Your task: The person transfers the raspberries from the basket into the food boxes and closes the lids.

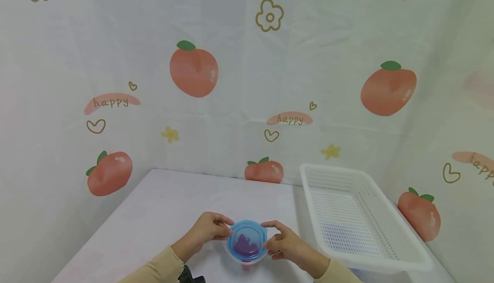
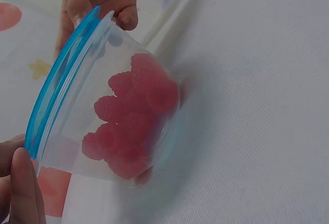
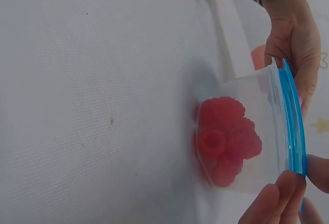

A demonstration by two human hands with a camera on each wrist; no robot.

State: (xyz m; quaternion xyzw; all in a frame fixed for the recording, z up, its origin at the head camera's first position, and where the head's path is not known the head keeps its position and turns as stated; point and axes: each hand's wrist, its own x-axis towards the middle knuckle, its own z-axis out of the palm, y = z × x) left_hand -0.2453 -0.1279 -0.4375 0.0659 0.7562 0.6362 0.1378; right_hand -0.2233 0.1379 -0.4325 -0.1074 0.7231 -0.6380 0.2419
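Note:
A round, clear plastic food container [image 2: 72,142] stands on the table in front of me, with red raspberries [image 2: 133,111] heaped at its bottom. Over its mouth lies a blue see-through lid [image 1: 247,228]; from above, the berries look purple through it. From the left side, the thumb and fingers of my left hand [image 1: 206,231] pinch the lid's edge. Opposite, my right hand [image 1: 287,244] pinches the lid's right edge, index finger along the top and thumb lower down. Both wrist views show the lid and the container's rim as separate layers close together.
To the right stands a large white plastic basket [image 1: 343,214] with slotted walls. A white cloth [image 1: 185,188] covers the table. Behind it hangs a pale curtain [image 1: 231,115] printed with peaches, hearts and flowers. A black strap [image 1: 187,275] sits at the left wrist.

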